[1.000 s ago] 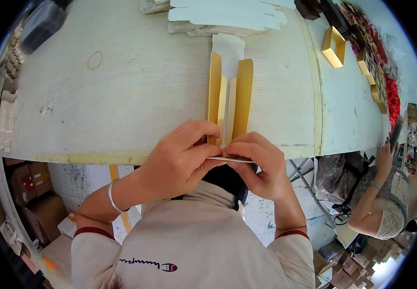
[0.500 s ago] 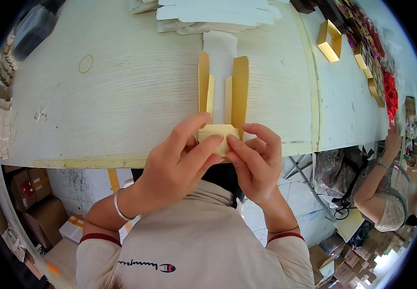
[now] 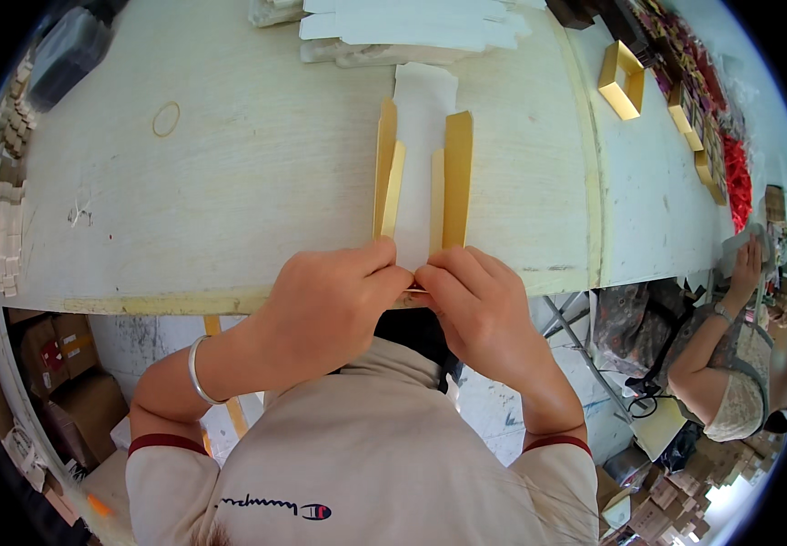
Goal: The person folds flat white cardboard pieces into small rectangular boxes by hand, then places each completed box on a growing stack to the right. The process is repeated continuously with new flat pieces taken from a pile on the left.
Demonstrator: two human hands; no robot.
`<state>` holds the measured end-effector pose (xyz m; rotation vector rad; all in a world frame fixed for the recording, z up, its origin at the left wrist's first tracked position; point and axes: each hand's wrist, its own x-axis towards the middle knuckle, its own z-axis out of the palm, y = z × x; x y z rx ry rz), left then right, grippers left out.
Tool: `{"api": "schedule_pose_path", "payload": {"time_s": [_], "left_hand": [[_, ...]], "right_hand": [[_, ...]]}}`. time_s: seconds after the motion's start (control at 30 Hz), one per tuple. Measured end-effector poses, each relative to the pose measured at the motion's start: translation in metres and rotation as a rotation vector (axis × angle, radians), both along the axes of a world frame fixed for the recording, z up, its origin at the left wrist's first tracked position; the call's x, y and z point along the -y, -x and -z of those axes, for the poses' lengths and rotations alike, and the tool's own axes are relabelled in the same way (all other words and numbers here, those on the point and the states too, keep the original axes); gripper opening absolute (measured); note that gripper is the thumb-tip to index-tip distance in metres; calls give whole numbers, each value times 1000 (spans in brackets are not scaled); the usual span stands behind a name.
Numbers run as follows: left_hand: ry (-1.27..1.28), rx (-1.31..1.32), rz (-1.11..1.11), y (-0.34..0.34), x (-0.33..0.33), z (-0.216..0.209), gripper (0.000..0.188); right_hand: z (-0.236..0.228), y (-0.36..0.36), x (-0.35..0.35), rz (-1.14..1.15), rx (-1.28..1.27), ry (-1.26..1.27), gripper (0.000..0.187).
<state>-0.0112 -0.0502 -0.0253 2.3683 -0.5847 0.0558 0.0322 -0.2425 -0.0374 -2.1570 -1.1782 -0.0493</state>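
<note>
A partly folded cardboard box (image 3: 458, 182) lies lengthwise before me at the table's near edge. Its gold side walls stand up, and a white flap stretches flat away from me at the far end. My left hand (image 3: 339, 296) pinches the near left corner, fingertips close to the middle. On the near right corner my right hand (image 3: 480, 296) is closed the same way, thumb and fingers together. The two hands almost meet and cover most of the near end panel; only a thin edge of it shows between them.
Flat white box blanks (image 3: 412, 25) are stacked at the far side. A rubber band (image 3: 166, 119) lies on the table (image 3: 257, 182) at left. Gold trays (image 3: 622, 80) stand far right, near another person's hand (image 3: 746, 264) holding something greyish. Folded pieces (image 3: 8, 232) line the left edge.
The near end panel, earlier raised and visible under my thumbs, is now mostly covered by both hands, which have closed in. The box has shifted slightly right. The other person's hand now holds something greyish.
</note>
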Motion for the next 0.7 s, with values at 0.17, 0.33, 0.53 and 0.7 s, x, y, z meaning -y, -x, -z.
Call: {"api": "schedule_pose_path", "payload": {"time_s": [0.17,0.33,0.53,0.7], "left_hand": [[-34,39,7,2,3,1,9],[-145,-35,49,0,0,-7,11],[-124,-59,20,-2,-2,-11,12],[-6,56,18,-2,-1,-1,20]], "right_hand": [[-13,-1,0,-18,-133,98,14],[-19,-5,5,-51,-309,71,23],[-21,-13,21,-79,-240,58,25],[-13,-21,19,-207,-352,-60,31]]}}
